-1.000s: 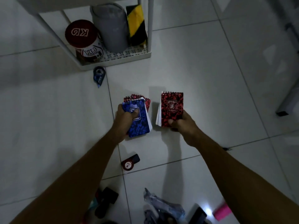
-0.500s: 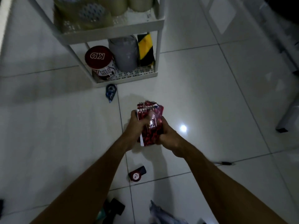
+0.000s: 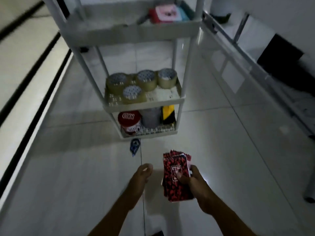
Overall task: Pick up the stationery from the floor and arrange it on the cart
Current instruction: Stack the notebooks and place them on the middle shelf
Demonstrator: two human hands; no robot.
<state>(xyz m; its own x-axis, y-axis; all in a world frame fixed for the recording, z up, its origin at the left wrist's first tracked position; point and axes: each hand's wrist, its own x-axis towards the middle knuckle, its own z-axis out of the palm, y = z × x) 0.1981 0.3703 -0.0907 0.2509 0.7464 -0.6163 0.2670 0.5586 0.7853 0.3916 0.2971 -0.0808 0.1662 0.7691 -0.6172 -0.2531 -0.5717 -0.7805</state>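
My right hand [image 3: 192, 180] grips a stack of small spiral notebooks [image 3: 175, 174] with red and black covers, thumb pressed on the top cover. My left hand [image 3: 142, 174] hangs beside the stack with loosely curled fingers and holds nothing. The white three-tier cart [image 3: 144, 103] stands ahead on the tiled floor. Its middle shelf carries several rolls of clear tape [image 3: 133, 84]. A blue correction tape dispenser [image 3: 135, 145] lies on the floor just in front of the cart's bottom shelf.
The bottom shelf holds a red-lidded tub [image 3: 130, 122], a grey roll [image 3: 151, 117] and a yellow-black tape roll [image 3: 167, 114]. Pink and teal items [image 3: 167, 13] sit on the top shelf. A metal frame [image 3: 238, 53] runs along the right, a wall base along the left.
The two notebook piles were joined into one stack, now held by my right hand alone. My left hand let go and moved left. The view tilted up, showing the whole cart.
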